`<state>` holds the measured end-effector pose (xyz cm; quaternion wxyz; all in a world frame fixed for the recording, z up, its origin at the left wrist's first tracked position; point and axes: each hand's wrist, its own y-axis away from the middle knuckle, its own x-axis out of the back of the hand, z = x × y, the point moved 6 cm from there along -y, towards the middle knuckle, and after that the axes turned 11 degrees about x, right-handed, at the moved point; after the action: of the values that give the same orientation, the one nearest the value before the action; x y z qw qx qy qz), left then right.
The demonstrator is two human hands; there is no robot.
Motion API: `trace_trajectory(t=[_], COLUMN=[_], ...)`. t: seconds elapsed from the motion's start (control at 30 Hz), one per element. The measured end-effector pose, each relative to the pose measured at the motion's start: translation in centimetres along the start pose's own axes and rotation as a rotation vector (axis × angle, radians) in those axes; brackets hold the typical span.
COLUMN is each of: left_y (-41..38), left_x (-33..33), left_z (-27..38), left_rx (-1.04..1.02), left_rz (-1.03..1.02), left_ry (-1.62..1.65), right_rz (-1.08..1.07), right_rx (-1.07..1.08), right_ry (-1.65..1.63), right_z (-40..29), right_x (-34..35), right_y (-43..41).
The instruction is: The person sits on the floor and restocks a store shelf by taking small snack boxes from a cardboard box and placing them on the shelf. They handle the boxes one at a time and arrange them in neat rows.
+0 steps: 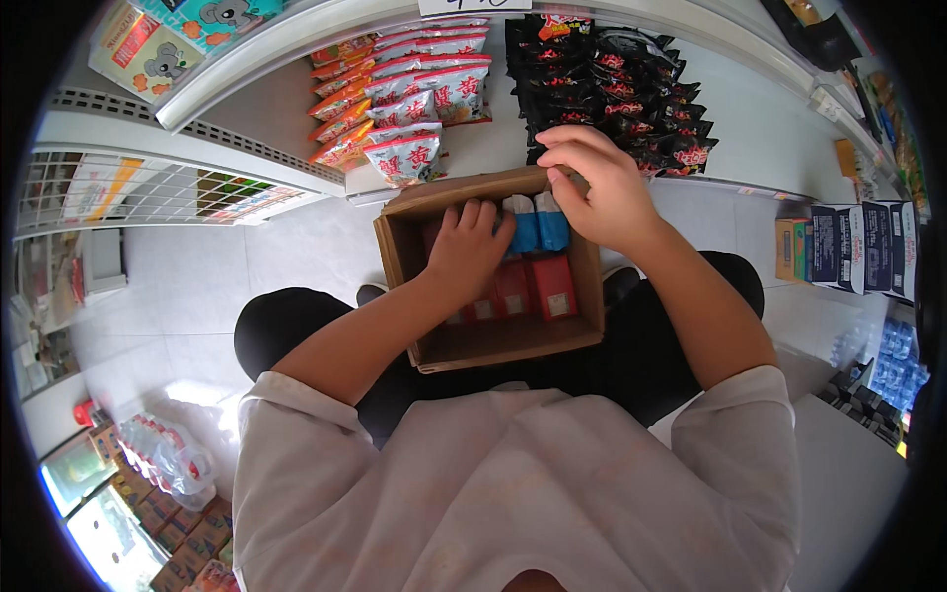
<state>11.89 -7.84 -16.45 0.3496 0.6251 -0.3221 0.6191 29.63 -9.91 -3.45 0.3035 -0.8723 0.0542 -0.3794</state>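
Note:
An uncovered cardboard box [510, 354] rests between my knees, in front of a low shelf. Inside it stand several red packs [553, 285] and, at the far side, blue-and-white packs [551, 224]. My left hand [473, 240] reaches into the box, its fingers bent over the far-left packs beside the blue ones; whether it grips one is hidden. Over the box's far right corner is my right hand [599, 185], fingers curled and spread, with nothing seen in it. Just beyond it lie rows of black snack bags [618, 96] on the shelf.
Silver snack bags [403, 159] and orange ones [344, 122] fill the shelf's left part. An upper shelf edge [274, 55] overhangs. A wire rack [140, 189] stands left, dark boxes [862, 248] right. Wrapped bottles [163, 455] are at the lower left.

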Motion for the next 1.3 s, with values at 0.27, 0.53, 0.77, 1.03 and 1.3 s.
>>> trace_trajectory(t=[0.27, 0.53, 0.77, 1.03, 1.3], left_y=[-0.4, -1.0, -0.6, -1.0, 0.1], left_x=[0.6, 2.6, 6.8, 9.0, 7.3], left_z=[0.0, -1.8, -4.3, -9.5, -10.4], left_rx=[0.018, 0.141, 0.22, 0.489, 0.815], left_rz=[-0.124, -0.222, -0.236, -0.462, -0.651], left_ry=[0.175, 0.259, 0.428, 1.012, 1.597], right_rz=[-0.058, -0.285, -0.715, -0.894, -0.512], right_rx=[-0.026, -0.055, -0.217, -0.533, -0.532], right_ry=[-0.027, -0.01, -0.098, -0.515, -0.725], right_z=[0.3, 0.0, -1.1, -2.4, -2.0], right_x=[-0.4, -1.4, -4.1, -6.3, -3.6], right_y=[0.0, 0.5, 2.8, 3.4, 1.9])
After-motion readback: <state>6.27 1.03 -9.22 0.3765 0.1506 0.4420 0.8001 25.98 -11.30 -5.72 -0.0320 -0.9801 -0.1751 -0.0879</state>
